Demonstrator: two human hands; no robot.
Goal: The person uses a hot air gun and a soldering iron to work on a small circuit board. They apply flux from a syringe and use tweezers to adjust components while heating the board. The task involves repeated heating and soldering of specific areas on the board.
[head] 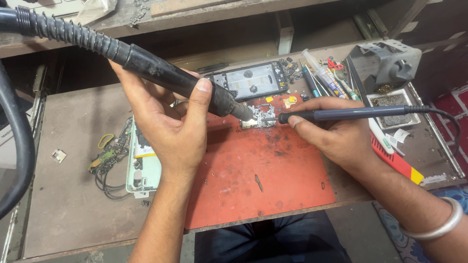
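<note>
In front of you a red mat (263,180) covers the middle of the bench (63,204). Behind it lies an open phone frame (251,80), with loose small parts (291,68) just beside its right end. To your left a white phone body (141,163) lies beside a green flex board with black wires (108,165) and a yellow band (105,140). To your right stand a grey holder (387,61), a tray (394,109), tubes and tweezers (324,75).

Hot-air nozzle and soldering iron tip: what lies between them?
In the head view, the small circuit board lies between the hot-air nozzle and the soldering iron tip, resting on the red mat.
</note>
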